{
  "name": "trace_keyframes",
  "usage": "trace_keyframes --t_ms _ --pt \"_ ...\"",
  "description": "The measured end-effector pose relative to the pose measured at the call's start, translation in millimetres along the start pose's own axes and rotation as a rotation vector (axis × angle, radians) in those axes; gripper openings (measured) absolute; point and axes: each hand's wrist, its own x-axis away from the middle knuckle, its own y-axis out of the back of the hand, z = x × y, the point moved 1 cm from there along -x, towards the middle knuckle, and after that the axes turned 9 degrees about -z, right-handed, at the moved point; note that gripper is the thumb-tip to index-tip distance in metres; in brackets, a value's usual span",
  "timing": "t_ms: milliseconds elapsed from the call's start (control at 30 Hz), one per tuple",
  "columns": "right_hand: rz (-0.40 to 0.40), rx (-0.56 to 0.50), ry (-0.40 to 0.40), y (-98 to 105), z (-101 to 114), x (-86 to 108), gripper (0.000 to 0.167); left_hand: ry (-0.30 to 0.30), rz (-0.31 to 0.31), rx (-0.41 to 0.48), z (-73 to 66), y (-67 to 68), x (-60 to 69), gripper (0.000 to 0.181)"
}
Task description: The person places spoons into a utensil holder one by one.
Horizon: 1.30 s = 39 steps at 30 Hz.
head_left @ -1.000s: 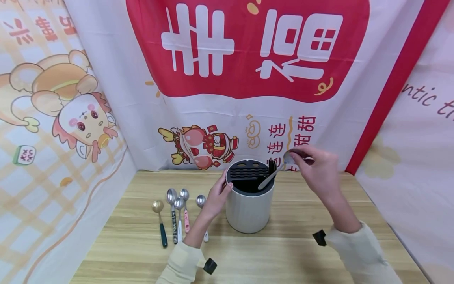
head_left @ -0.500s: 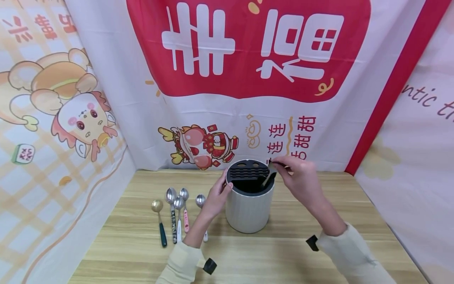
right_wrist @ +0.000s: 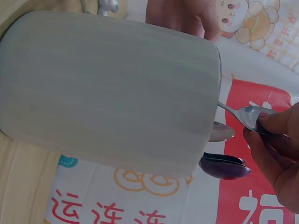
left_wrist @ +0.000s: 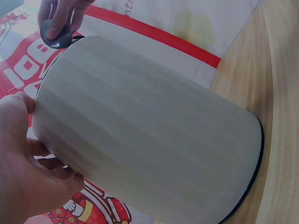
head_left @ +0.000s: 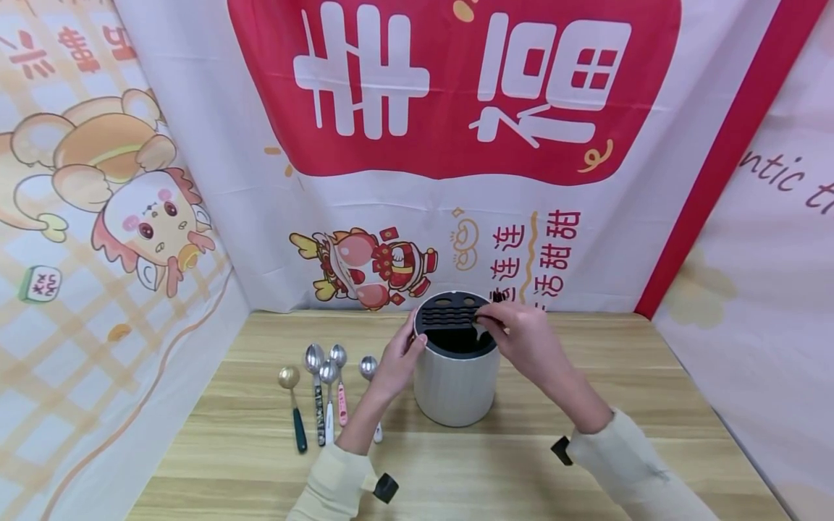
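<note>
A whitish ribbed utensil holder stands upright on the table, its black insert divided into slots, holes and a wide opening. My left hand grips its left side, thumb at the rim. At the right of the rim, my right hand pinches a metal spoon by its bowl. The thin handle points down into the holder; its lower end is hidden inside. Beside it in the right wrist view, a silver spoon bowl and a dark purple spoon bowl stick out of the holder.
Left of the holder several spoons lie on the wooden table: a gold one with a green handle, one with a pink handle, and others with white or patterned handles. A printed cloth hangs behind.
My right hand has moved left and down to the holder's rim, lowering the spoon's handle into the opening. My left hand has stayed on the holder.
</note>
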Motion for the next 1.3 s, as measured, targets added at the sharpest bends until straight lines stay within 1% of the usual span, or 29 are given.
trace_keyframes --t_ms 67,233,267,300,367,533,600,767,900,1067,1167,1300 --pt "0.012 0.018 0.014 -4 0 1.7 0.011 0.007 0.013 -0.004 -10.1 1.8 3.3 0.06" --pt "0.01 0.063 0.068 -13 -1 6.2 0.009 0.022 0.04 -0.007 -37.1 6.3 13.4 0.06" --pt "0.008 0.068 0.077 -15 -1 7.0 0.009 0.02 0.04 -0.005 -37.6 6.3 13.6 0.06" --pt "0.008 0.072 0.08 -16 -1 7.7 0.009 0.017 0.04 -0.005 -37.2 6.2 13.4 0.06" --pt "0.012 0.083 0.081 -18 -1 8.9 0.009 0.019 0.04 -0.004 -30.2 5.2 10.1 0.06" --pt "0.017 0.085 0.065 -20 0 10.0 0.011 0.013 0.016 0.005 -5.4 1.3 0.7 0.06" --pt "0.015 0.074 0.057 -21 0 9.9 0.012 0.008 0.005 0.005 -1.7 0.5 -0.1 0.06" --pt "0.004 0.045 0.044 -21 0 9.6 0.015 -0.007 -0.005 0.002 -1.2 -0.2 0.8 0.062" --pt "-0.015 0.04 0.048 -21 0 10.5 0.016 -0.012 -0.004 -0.009 -1.1 -0.9 0.8 0.062" --pt "-0.038 0.109 0.086 -22 1 11.8 0.014 -0.003 -0.006 -0.013 -1.7 -1.1 1.1 0.061" --pt "-0.027 0.17 0.11 -24 1 13.0 0.013 0.005 -0.007 -0.01 -3.0 -0.8 1.3 0.06" --pt "-0.014 0.203 0.115 -26 0 14.5 0.013 0.019 0.01 -0.008 -7.4 0.0 1.2 0.059"
